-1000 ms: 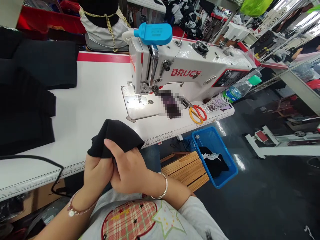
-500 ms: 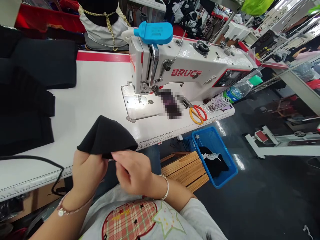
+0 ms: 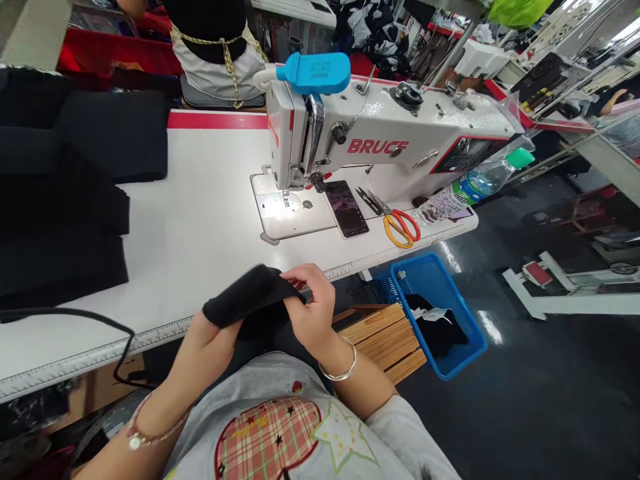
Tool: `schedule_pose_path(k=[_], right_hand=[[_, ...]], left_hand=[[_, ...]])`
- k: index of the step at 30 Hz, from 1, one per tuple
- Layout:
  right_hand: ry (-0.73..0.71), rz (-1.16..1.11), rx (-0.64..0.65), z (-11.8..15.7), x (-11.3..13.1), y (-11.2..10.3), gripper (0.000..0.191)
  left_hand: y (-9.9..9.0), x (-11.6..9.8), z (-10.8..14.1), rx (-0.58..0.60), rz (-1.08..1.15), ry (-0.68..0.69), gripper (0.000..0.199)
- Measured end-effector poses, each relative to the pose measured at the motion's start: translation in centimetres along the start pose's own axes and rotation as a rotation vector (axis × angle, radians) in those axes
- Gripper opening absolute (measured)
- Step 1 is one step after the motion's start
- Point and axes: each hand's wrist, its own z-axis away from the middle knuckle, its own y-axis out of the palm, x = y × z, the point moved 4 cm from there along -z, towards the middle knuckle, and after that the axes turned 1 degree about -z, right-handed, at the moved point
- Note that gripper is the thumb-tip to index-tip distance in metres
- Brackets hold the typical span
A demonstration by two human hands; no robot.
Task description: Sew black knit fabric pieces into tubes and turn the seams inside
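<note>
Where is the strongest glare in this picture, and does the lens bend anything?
In the head view, glare burns on the sewing machine's plate, the floor shines beside the blue basket, and the wide lens curves the long table edge; the black cloth looks sharp.

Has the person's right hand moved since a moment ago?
Yes: the right hand has shifted rightward and forward, closer to the red-and-yellow-handled scissors, which lie in the same spot on the sewing table.
</note>
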Motion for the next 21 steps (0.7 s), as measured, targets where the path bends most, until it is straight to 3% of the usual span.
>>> schedule_pose_path(k=[3, 6, 9, 13, 15, 21], right_hand=[[0.177, -0.070, -0.012, -0.6, -0.8, 0.1, 0.016], [0.293, -0.121, 0.019, -0.8, -1.4, 0.4, 0.020], [0.347, -0.138, 0.099, -0.3, -1.6, 0.6, 0.020], [0.530, -0.234, 0.326, 1.1, -1.7, 0.9, 0.011], [0.571, -0.244, 0.415, 1.8, -1.3, 0.7, 0.014], [0.541, -0.223, 0.494, 2.7, 0.1, -0.6, 0.018]], left_hand=[[0.4, 0.9, 0.9, 0.249, -0.011, -0.025, 0.035], [0.1, 1.5, 1.7, 0.342, 0.026, -0.078, 0.033], [-0.6, 1.5, 2.0, 0.326, 0.133, -0.134, 0.031], [-1.2, 1.3, 2.0, 0.176, 0.311, -0.224, 0.030], [-1.0, 1.1, 2.0, 0.144, 0.349, -0.203, 0.029], [0.0, -0.2, 1.7, 0.302, 0.250, -0.006, 0.027]])
